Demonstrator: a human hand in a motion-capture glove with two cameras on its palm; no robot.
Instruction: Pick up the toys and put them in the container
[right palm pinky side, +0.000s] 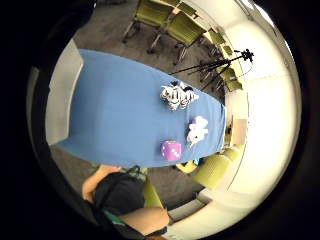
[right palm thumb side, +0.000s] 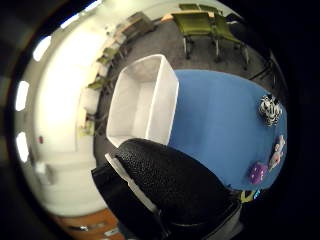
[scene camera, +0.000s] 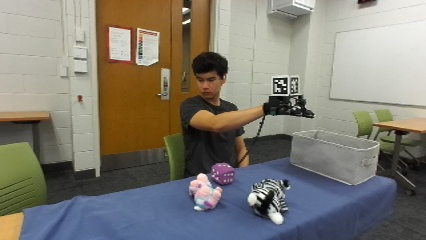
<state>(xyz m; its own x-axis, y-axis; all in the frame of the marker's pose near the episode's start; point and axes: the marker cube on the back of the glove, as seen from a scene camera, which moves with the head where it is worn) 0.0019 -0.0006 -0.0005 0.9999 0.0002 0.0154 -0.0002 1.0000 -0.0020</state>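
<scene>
So far nothing is done: my right hand (scene camera: 287, 107) hovers upper right, fingers unreadable, above the empty container (scene camera: 334, 154), three toys (scene camera: 267, 198) on the desk (scene camera: 133, 215).

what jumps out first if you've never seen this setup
The gloved right hand held high in the air above the grey container, holding nothing. Then three toys grouped on the blue table: a zebra plush, a pink and white plush and a purple die behind them.
</scene>
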